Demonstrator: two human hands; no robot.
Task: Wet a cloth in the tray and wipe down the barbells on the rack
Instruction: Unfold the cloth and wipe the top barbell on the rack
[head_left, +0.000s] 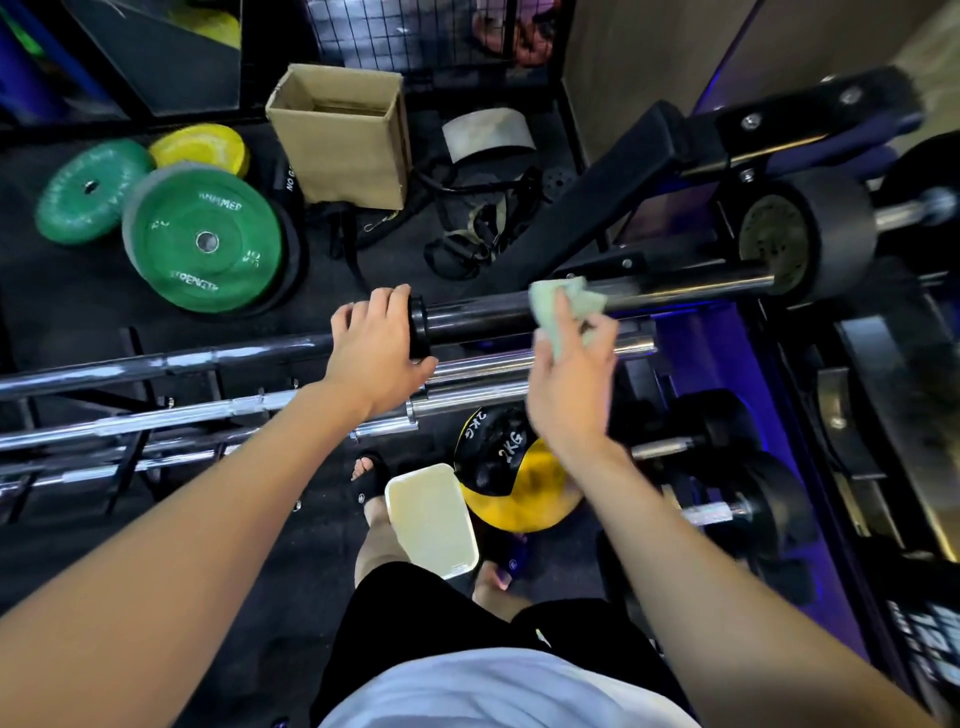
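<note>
Two hands' grips: left hand (375, 347) clasps the barbell (483, 317), right hand (570, 384) pinches the cloth (551, 306) above the black floor (67, 306).

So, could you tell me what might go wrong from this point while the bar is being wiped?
The left hand grips the top barbell right at its collar; if the bar rolls or slides on the rack, fingers could get pinched. The tray sits on the floor beside the person's feet, so a step back may tip it. The right hand holds the cloth loosely, so it could slip off.
</note>
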